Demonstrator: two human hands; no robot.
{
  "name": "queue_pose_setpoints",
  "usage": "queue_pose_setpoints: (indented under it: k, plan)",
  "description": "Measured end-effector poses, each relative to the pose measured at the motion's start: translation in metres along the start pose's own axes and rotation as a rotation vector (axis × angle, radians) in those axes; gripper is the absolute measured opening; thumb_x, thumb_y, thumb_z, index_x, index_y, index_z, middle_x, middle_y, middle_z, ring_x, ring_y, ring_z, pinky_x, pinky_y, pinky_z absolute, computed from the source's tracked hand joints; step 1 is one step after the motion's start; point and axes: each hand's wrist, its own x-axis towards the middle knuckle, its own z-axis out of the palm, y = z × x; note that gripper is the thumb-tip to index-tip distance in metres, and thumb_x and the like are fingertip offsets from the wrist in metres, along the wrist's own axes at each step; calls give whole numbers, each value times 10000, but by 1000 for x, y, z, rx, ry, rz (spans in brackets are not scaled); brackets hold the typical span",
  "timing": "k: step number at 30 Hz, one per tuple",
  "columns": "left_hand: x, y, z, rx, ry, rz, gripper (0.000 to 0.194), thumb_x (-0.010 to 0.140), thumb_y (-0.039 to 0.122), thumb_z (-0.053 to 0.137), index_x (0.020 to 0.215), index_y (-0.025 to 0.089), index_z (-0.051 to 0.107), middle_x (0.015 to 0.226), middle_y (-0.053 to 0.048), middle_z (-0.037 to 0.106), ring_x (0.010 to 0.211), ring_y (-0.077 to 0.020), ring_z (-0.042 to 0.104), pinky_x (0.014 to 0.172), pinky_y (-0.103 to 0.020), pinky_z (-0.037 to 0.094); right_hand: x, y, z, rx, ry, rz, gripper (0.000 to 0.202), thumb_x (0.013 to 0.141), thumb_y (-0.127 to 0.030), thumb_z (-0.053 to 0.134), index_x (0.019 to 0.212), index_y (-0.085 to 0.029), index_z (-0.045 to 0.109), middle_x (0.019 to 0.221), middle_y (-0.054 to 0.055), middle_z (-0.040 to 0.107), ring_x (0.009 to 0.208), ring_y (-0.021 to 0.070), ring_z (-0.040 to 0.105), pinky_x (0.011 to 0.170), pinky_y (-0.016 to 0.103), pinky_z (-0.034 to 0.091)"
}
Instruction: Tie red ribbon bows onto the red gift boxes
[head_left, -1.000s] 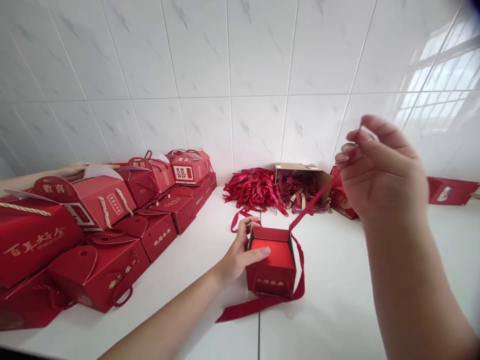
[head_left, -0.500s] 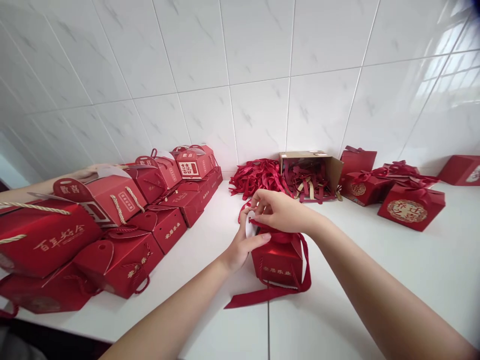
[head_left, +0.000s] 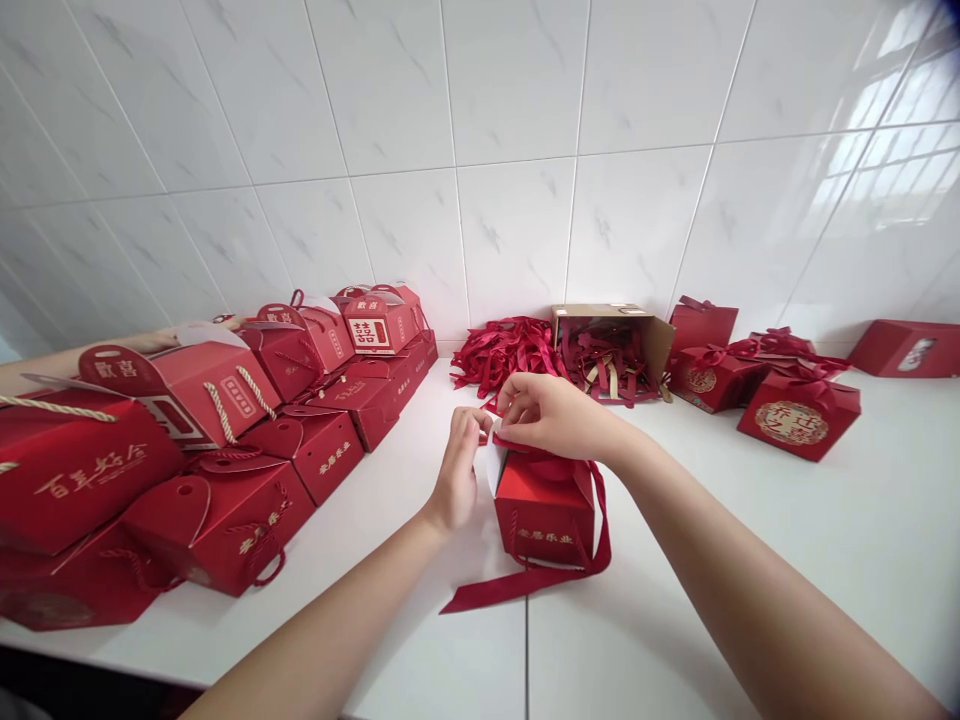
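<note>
A small red gift box [head_left: 545,510] with gold characters stands upright on the white table in front of me. A wide red ribbon [head_left: 495,588] runs over its top, drops down the right side and trails across the table to the left. My right hand [head_left: 551,415] is above the box's raised flap, thumb and fingers pinched on the ribbon. At the flap's left side, my left hand [head_left: 459,470] has curled fingers closed on a bit of the ribbon. The flap's white inner face shows between the hands; its hole is hidden.
Red gift boxes [head_left: 214,525] are stacked along the left, where another person's arm [head_left: 97,352] reaches in. Loose red ribbons [head_left: 510,350] lie by the wall beside an open carton [head_left: 658,345] of ribbon pieces. Ribbon-tied boxes [head_left: 799,415] stand at right.
My left hand has moved off the box's flap to its left side, fingers now curled. My right hand stays at the flap. The view has shifted slightly.
</note>
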Motion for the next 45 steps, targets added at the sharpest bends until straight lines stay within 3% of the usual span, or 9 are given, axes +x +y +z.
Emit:
queue_pose_setpoints:
  k: [9,15,18,22,25,29,35,39,45]
  plan:
    - [2,6,0,90,-92,20,240,910,372,359,784,195,462,744,0,443,713,-147,411,718,-261,369,1,1,-2,-84,49,-20,89,753,-271,589,763,-197,540,801,24,655,733,155,608,628,270,449]
    - [9,-4,-13,419,-98,-8,310,922,395,244,773,206,440,745,-3,488,711,-151,453,708,-267,389,-15,5,-21,-159,339,50,188,812,-386,536,760,-205,555,802,23,658,753,162,599,684,292,448]
    - [17,-16,-27,605,-95,-88,258,843,367,410,655,200,468,699,-22,517,754,-195,483,744,-317,374,-40,17,-27,-100,453,127,289,799,-489,529,761,-204,555,807,32,648,734,166,589,649,286,441]
    - [27,-28,-56,782,53,-225,310,629,199,618,424,180,387,598,-67,478,905,-330,468,847,-471,275,-73,47,-20,-3,519,223,392,796,-576,484,749,-193,551,777,49,630,754,186,577,655,296,429]
    - [32,-24,-69,837,196,-254,232,640,186,609,476,175,445,762,-132,536,1069,-408,372,879,-536,211,-86,61,-12,61,400,324,470,820,-611,410,657,-186,526,683,37,597,707,183,564,662,313,417]
    - [31,-5,-54,720,159,-156,160,801,325,482,748,193,554,977,-102,559,1083,-301,416,896,-427,300,-87,57,-4,207,170,257,393,810,-559,490,702,-185,550,726,26,585,717,167,545,680,311,428]
    - [16,15,-19,236,-191,-177,304,835,475,469,745,189,524,706,23,531,675,-121,495,655,-230,406,-82,46,8,405,22,180,251,740,-424,647,727,-186,570,842,28,573,756,157,531,667,293,436]
    - [16,14,-21,-214,-262,-373,250,761,369,633,672,166,515,639,48,506,571,-75,443,560,-190,346,-82,47,9,482,47,196,225,763,-361,624,707,-193,485,729,-15,507,637,109,461,572,252,368]
    - [22,13,-29,-315,-269,-463,244,739,321,648,629,155,506,573,41,493,500,-74,444,483,-196,316,-81,59,11,290,351,158,234,732,-211,541,649,-221,322,596,-60,375,527,92,358,506,234,306]
